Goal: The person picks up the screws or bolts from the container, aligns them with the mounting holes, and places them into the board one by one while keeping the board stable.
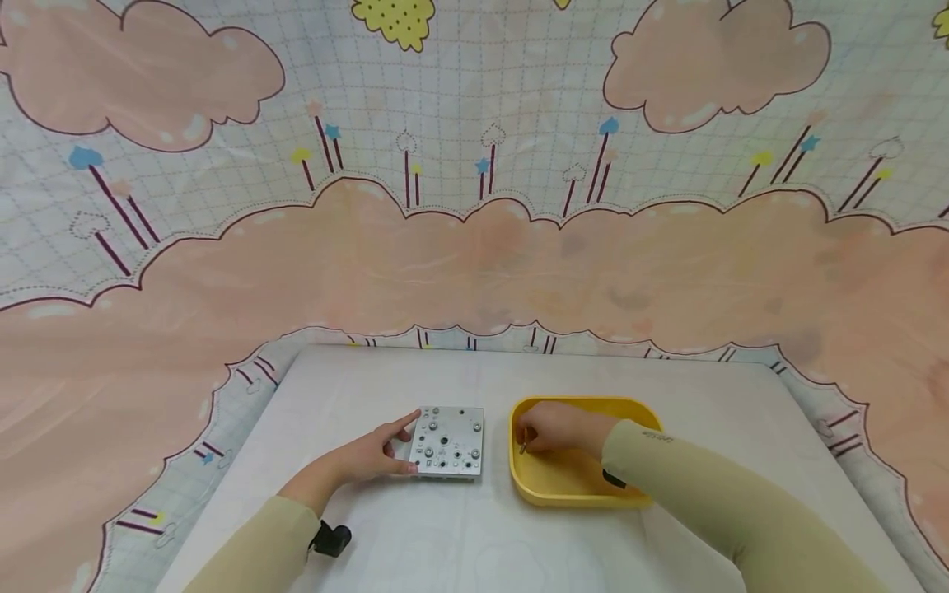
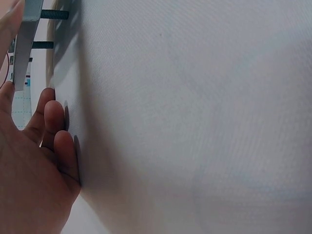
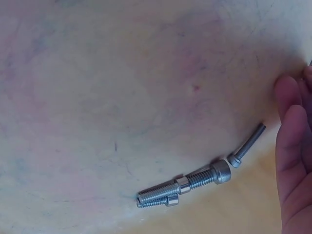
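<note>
A square silver metal plate with holes and several bolt heads stands on the table left of the yellow tray. My left hand grips its left side, index finger at the far corner and thumb at the near one. Two threaded bolt ends stick out below it in the left wrist view. Inside the yellow tray my right hand pinches a small bolt near the left wall. Socket-head bolts of differing sizes lie on the tray floor in the right wrist view.
White cloth covers the table. A patterned curtain hangs behind it and along both sides. The tray's raised rim surrounds my right hand, and the right forearm crosses its near right corner.
</note>
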Motion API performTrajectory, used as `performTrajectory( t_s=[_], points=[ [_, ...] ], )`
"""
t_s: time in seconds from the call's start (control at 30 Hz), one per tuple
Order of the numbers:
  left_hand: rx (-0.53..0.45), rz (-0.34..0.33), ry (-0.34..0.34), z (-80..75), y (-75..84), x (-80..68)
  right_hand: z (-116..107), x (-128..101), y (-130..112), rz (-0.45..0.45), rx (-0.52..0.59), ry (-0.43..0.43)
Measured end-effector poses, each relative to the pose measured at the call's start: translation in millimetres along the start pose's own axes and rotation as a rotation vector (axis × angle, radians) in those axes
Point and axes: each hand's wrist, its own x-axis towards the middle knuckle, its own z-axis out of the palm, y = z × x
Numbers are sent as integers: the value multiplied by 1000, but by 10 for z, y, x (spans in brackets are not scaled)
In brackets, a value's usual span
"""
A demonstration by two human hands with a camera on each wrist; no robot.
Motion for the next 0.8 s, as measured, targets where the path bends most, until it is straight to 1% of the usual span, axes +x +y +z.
performTrajectory(
  t_s=[0.17,0.27,0.33,0.5,0.63,0.73,0.8],
  points=[
    [-2,1,4,8,3,8,12,1,-1,-17,-49,14],
    [-5,4,7,10,8,11,5,-6,-3,-25,-47,12],
    [-6,7,8,11,12,10,-1,-17,-4,-13,-21,3],
    [-7,10,3,10,15,5,-14,-45,15,48,100,-3],
    [2,5,4,7,13,0,-57,-77,16,76,250,9],
    [8,0,5,5,15,-2,-93,-106,17,79,356,23],
    [9,-2,6,4,19,-4,-108,-126,27,81,393,39]
  ],
)
